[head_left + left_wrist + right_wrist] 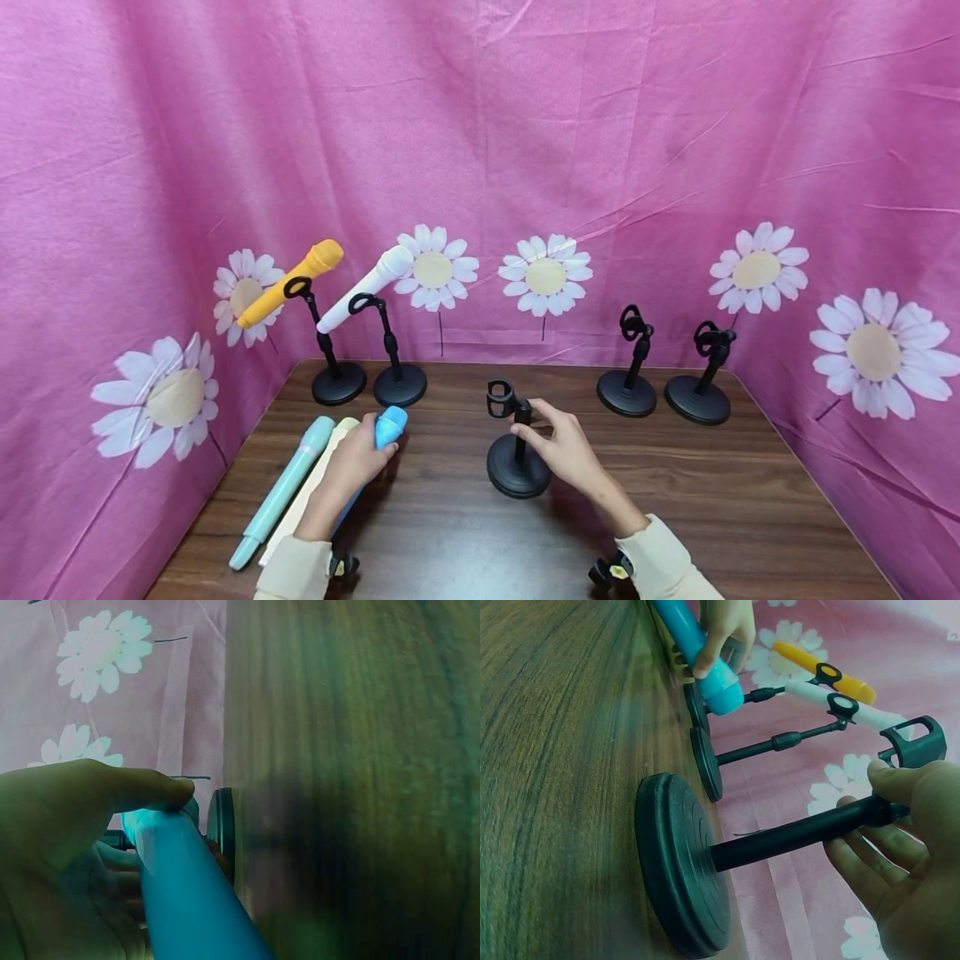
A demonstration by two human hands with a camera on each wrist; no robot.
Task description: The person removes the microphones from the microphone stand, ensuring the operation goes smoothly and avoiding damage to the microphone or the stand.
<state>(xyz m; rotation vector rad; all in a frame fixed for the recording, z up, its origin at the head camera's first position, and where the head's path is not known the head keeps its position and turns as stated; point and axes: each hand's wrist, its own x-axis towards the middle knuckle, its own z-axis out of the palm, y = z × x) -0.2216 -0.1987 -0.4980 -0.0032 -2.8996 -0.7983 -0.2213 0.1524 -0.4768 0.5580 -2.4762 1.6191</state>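
Note:
My left hand grips a blue microphone just below its head, with the thumb along one side. In the left wrist view the blue body runs down toward the camera. My right hand pinches the upper post of a black microphone stand between thumb and fingers. In the right wrist view the stand's round base is at the table surface, and its clip holds nothing. A mint microphone and a cream microphone lie left of my left hand, the cream one partly hidden.
At the back left, two stands hold a yellow microphone and a white microphone, both tilted. Two more stands with bare clips are at the back right of the wooden table. Pink cloth surrounds it.

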